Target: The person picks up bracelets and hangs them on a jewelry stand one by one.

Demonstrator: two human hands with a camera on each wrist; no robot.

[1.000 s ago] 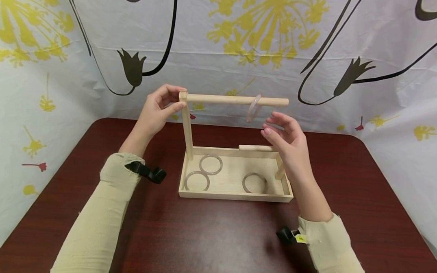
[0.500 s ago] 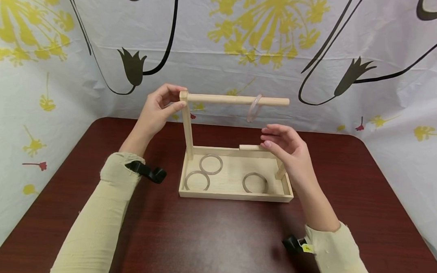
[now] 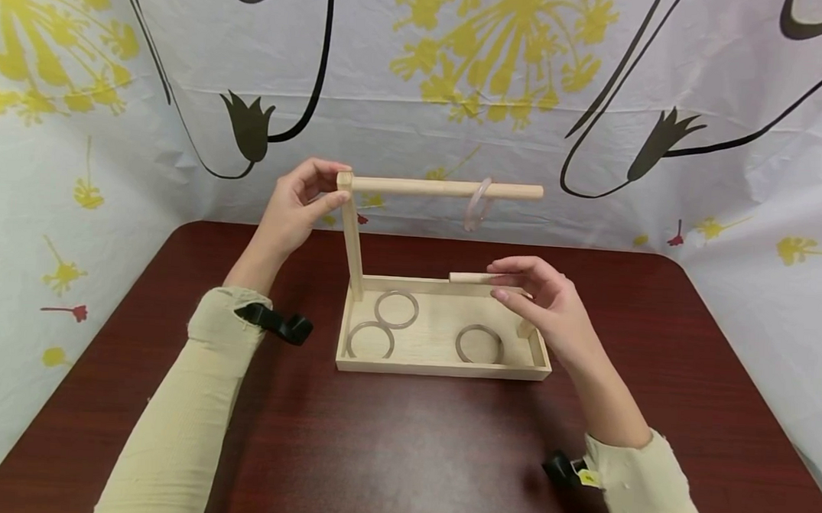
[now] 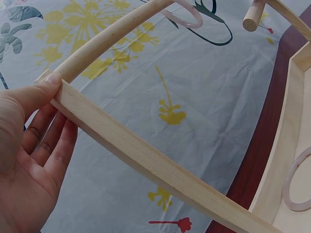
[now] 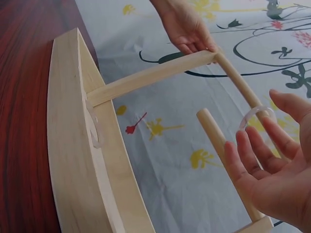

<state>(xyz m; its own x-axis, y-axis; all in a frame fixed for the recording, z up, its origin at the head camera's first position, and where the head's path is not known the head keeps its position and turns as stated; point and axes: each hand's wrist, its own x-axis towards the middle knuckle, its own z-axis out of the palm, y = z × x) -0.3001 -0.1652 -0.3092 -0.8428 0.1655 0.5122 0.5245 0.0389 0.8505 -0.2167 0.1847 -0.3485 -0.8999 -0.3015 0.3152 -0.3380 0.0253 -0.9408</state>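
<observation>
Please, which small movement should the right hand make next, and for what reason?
I would probably lower the right hand to the ring at the tray's right side and pinch it. The hand holds nothing and is above that end of the tray; only one ring hangs on the upper rod, and the left hand grips the tall post.

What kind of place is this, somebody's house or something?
I can't tell if it's a house. It looks like a small filming corner, maybe: a flower-patterned sheet hangs behind a reddish table, and the person wears black wrist gadgets.
</observation>
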